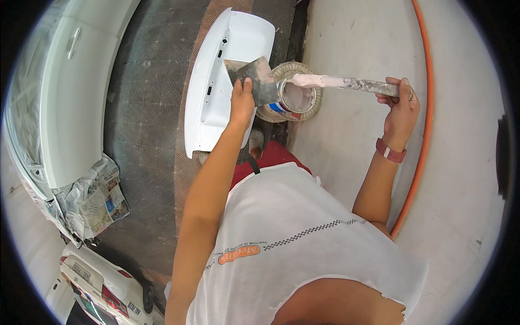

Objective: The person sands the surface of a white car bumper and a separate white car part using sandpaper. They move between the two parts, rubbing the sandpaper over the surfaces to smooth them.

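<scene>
pink-tipped stick (346, 83) in right hand (402, 103)

Left hand (243, 100) — spreaders (263, 91); right hand (401, 108) — stick (355, 84).

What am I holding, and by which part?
Left hand: at least one flat grey plate, smeared pink, by its left edge. Right hand: a long, flat grey stick, by the end opposite its pink-coated tip.

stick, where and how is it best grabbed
Likely by the far right end of the stick, coming from the right, where the right hand holds it: it is long and narrow, and pale pink paste coats its left end at the can.
</scene>
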Available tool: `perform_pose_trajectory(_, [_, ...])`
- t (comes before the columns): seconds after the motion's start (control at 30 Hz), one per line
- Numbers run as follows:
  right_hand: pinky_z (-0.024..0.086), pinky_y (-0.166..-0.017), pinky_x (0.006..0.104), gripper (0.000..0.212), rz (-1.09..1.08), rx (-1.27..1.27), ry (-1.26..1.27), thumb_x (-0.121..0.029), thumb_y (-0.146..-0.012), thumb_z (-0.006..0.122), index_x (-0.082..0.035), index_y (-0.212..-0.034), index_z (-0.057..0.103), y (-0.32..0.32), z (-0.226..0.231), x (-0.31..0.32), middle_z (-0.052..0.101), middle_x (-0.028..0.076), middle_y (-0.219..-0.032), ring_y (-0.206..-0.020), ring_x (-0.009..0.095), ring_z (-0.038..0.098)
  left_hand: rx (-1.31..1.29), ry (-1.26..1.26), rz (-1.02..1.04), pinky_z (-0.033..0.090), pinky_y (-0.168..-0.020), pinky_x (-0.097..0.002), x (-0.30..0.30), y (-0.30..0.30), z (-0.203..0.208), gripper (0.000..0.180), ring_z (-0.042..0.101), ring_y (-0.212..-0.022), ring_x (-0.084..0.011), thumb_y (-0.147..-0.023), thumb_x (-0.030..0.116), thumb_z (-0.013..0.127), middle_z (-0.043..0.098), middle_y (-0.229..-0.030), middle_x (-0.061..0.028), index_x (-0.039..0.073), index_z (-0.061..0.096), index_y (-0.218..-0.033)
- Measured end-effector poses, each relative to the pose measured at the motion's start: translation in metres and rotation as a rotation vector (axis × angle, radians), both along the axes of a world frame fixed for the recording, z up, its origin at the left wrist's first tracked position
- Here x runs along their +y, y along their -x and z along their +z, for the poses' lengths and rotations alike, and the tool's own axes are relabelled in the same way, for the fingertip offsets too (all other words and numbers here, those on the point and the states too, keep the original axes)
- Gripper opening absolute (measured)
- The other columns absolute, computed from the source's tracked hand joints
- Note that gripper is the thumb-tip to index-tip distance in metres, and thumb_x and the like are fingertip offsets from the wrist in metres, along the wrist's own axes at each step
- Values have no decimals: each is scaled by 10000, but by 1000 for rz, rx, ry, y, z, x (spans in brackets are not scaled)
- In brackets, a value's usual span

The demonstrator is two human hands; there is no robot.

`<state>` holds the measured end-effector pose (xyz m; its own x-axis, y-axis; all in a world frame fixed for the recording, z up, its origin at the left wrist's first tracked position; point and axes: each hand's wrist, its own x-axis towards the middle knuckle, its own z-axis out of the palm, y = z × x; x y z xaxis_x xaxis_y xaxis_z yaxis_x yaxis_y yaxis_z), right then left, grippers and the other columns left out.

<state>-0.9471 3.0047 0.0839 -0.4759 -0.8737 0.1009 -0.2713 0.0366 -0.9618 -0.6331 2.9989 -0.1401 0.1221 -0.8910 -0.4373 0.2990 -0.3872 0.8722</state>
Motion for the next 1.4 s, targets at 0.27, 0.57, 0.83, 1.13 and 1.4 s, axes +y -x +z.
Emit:
perform_pose_trajectory(0.27, [577, -655, 301, 455, 151, -22, -12, -346, -1141, 555, 55, -1033, 740, -35, 15, -2, 742, 116, -818, -682, 178, 713, 219, -33, -19, 270, -1287, -376, -2, 1, 35, 750, 406, -1544, -298, -1141, 362, 530, 440, -1654, -250, -124, 260, -1645])
perform_pose_trajectory(0.57, [573, -662, 283, 481, 276, 116, -34, -382, -1147, 548, 36, -1014, 744, -39, 28, -4, 742, 98, -820, -701, 154, 711, 70, 41, -39, 303, -1264, -361, 6, -14, 48, 718, 443, -1514, -285, -1142, 375, 531, 473, -1631, -239, -122, 335, -1620])
perform_pose_trajectory(0.83, [560, -666, 274, 476, 325, 164, -37, -372, -1155, 535, 32, -1013, 743, -44, 35, -5, 725, 81, -796, -698, 133, 688, -124, 157, -71, 441, -1127, -343, 10, -9, 75, 525, 606, -1279, -226, -1160, 318, 495, 670, -1396, -176, -85, 531, -1495])
perform_pose_trajectory(1.13, [545, -656, 272, 433, 377, 227, -50, -334, -1150, 537, 20, -1012, 745, -40, 37, -5, 711, 61, -768, -673, 108, 660, -16, 88, -68, 372, -1203, -364, 14, -7, 78, 635, 538, -1393, -269, -1134, 352, 544, 585, -1508, -219, -100, 434, -1566])
perform_pose_trajectory(1.4, [561, -658, 376, 451, 319, 321, -301, -364, -1131, 529, 15, -1045, 756, -1, -144, -52, 710, 117, -750, -635, 212, 703, 396, -105, 51, 375, -1245, -405, 26, -15, 71, 643, 513, -1444, -268, -1113, 324, 603, 544, -1552, -183, -57, 391, -1586])
